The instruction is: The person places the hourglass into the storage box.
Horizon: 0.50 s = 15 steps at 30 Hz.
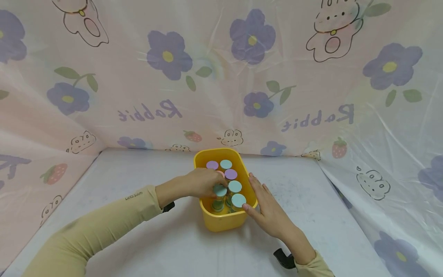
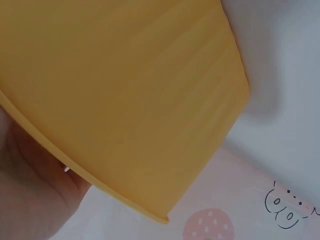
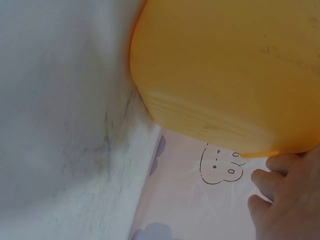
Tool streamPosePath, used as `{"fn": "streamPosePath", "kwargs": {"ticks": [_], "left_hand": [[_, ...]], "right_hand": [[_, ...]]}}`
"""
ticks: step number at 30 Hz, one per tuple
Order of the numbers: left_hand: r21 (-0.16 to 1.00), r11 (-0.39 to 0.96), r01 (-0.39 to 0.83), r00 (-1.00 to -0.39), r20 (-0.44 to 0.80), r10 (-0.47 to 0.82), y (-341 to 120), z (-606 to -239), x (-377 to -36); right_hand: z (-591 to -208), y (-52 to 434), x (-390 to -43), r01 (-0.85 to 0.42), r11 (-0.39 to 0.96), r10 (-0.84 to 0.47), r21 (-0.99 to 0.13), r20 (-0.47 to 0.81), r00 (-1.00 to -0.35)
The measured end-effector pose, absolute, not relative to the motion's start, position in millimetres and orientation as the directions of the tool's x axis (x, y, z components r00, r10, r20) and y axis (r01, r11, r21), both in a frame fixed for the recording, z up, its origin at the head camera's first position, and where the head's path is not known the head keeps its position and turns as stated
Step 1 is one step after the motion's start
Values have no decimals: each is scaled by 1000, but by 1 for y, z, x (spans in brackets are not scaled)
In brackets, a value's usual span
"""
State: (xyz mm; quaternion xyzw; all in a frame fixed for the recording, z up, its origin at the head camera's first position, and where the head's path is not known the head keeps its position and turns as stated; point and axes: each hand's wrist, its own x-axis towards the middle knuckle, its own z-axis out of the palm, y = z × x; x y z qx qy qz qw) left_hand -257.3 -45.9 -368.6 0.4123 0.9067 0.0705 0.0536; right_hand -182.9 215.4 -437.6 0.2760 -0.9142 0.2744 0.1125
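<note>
Yellow plastic bin (image 1: pixel 221 223) sits mid-table (image 1: pixel 138 238), approx. seven capped jars packed upright inside. Left hand (image 1: pixel 202 182) reaches over the rim, fingers curled round a teal-lidded jar (image 1: pixel 219 191). Right hand (image 1: pixel 268 206) lies flat, fingers straight against the bin's wall, prob. steadying it; holds nothing.

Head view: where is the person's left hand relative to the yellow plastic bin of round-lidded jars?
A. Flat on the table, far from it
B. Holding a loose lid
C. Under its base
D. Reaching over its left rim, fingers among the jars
D: the left hand crosses the left rim of the yellow plastic bin, fingers at a light-blue-lidded jar.
</note>
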Motion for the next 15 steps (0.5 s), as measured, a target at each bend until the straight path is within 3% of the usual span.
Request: {"fn": "streamPosePath", "kwargs": {"ticks": [9, 15], "left_hand": [[214, 631, 746, -644, -9, 765, -52, -362, -258], [312, 650, 693, -708, 125, 695, -74, -357, -254]], "right_hand": [[-433, 216, -188, -584, 720, -441, -375, 402, -802], [-431, 225, -199, -597, 714, -381, -366, 512, -770]]}}
